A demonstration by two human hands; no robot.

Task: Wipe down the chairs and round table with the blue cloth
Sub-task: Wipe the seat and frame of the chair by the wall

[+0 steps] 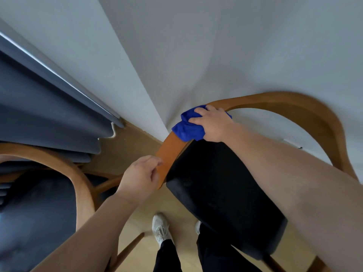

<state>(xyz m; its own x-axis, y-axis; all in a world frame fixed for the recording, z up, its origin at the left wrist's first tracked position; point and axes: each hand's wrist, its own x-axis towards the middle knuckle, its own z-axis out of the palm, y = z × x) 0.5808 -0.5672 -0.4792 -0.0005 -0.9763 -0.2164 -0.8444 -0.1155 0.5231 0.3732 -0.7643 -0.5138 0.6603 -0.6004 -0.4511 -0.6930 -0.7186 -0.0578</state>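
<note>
**Two hands on one rail: wiping the chair frame well**

We work on the chair [216,193] with the dark seat. The blue cloth [188,130] lies bunched on its curved wooden rail [169,152], at the bend close to the wall corner. Our right hand [213,124] covers the cloth, with the fingers curled over it and pressing it onto the wood. Our left hand [140,177] grips the lower end of the same rail, with the fingers closed round its edge.

To do this step well, we think the cloth should wrap over both edges of the rail and not only the top face. It should then travel in one long stroke along the curve toward the far side. The left hand should hold firm, because the floor looks smooth and the chair may slide. The part under the left hand needs a pass too. A second chair [82,185] stands just beside on the left. The round table is not in view.
</note>
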